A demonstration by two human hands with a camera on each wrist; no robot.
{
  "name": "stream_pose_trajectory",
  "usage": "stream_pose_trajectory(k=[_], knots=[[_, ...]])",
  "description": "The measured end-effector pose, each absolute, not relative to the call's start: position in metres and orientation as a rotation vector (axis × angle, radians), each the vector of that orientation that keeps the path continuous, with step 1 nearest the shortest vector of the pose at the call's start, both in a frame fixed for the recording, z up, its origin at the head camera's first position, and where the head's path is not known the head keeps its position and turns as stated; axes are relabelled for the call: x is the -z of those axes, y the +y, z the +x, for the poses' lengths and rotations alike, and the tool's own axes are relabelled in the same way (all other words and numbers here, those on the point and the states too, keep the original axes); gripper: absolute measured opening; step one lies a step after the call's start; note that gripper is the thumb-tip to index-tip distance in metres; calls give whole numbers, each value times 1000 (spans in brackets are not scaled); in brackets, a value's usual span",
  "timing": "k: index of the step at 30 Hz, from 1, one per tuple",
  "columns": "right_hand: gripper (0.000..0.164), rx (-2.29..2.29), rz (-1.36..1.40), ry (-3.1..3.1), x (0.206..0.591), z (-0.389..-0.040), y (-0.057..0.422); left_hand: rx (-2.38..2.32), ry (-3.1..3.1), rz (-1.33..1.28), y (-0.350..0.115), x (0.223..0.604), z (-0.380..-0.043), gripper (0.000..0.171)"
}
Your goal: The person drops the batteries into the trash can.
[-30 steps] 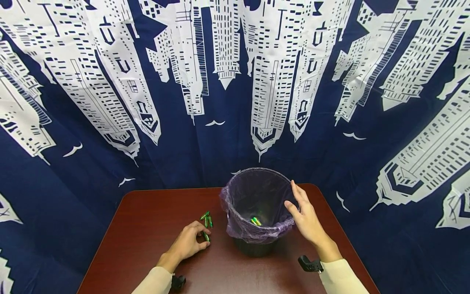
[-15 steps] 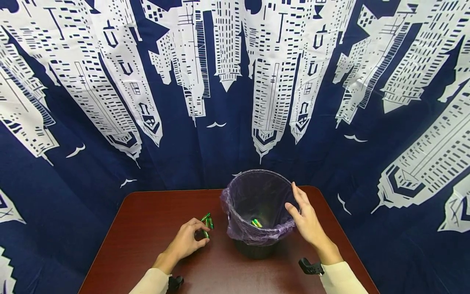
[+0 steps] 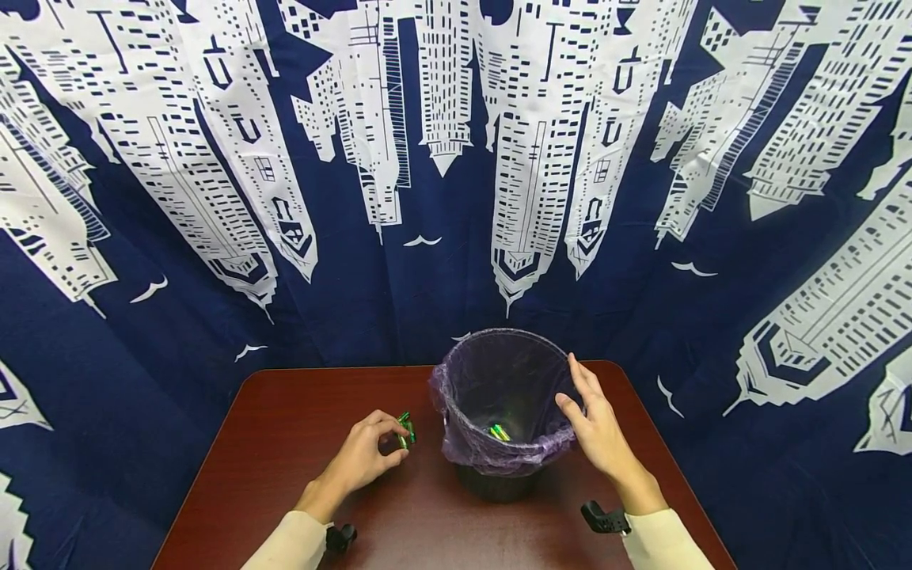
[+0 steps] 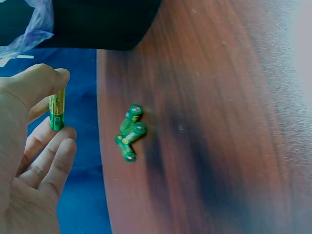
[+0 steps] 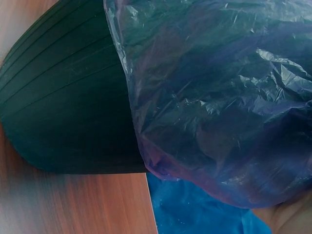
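Observation:
My left hand (image 3: 365, 453) pinches a small green and yellow battery (image 4: 57, 111) between thumb and fingers, seen upright in the left wrist view. Close by, a little pile of similar batteries (image 4: 130, 127) lies on the table, partly covered by my fingers in the head view. A dark round trash bin (image 3: 499, 484) stands to the right, lined with a thin purple plastic bag (image 3: 492, 457) folded over its rim. My right hand (image 3: 604, 431) rests at the bin's right rim, fingers extended and thumb over the opening. More batteries (image 3: 499, 432) lie at the bin's bottom.
The reddish-brown wooden table (image 3: 299, 412) has rounded far corners. Behind it hangs a dark blue curtain (image 3: 342, 317) with white skyscrapers printed upside down. Black wrist devices (image 3: 604, 518) sit at both cuffs.
My left hand has shifted slightly toward the far side of the table, the battery still between its fingers. My right hand stays at the bin's rim.

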State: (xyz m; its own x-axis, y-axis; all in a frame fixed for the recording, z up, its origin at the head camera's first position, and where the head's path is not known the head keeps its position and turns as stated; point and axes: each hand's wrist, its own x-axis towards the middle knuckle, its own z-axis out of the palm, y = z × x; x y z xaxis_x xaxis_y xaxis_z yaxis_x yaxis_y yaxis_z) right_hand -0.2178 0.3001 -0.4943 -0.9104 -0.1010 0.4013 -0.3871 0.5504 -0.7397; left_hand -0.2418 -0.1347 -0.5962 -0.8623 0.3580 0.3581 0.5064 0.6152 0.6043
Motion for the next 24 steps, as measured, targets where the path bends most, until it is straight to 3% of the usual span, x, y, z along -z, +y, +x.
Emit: stream_pose_trajectory(k=[24], knots=[[76, -1297, 411, -2465, 495, -217, 300, 1024, -2395, -776, -129, 548, -256, 37]])
